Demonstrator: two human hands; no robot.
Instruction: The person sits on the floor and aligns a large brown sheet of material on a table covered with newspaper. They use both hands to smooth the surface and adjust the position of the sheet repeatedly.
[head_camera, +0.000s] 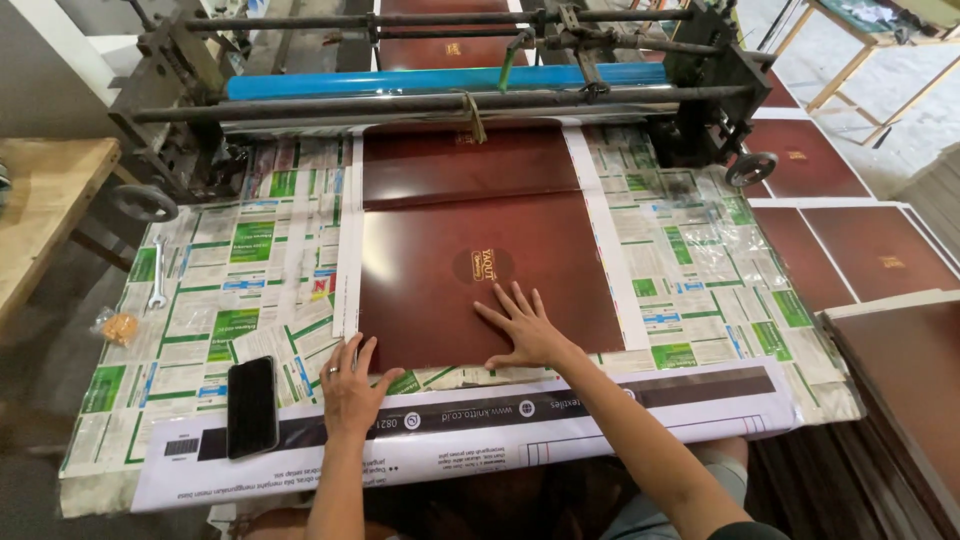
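Observation:
A glossy dark brown sheet (480, 230) with a small gold emblem lies flat on the newspaper-covered table (250, 260), coming out from under the rollers of a laminating machine (450, 90). My right hand (522, 325) rests palm down, fingers spread, on the sheet's near part. My left hand (350, 385), wearing a ring, lies flat at the sheet's near left corner, fingers touching its edge. Neither hand grips anything.
A black phone (252, 405) lies left of my left hand. A spanner (157, 272) and a small bag of snacks (120, 327) sit at the table's left edge. More brown sheets (860, 250) are spread on the floor and stacked at right. A blue roll (400, 80) spans the machine.

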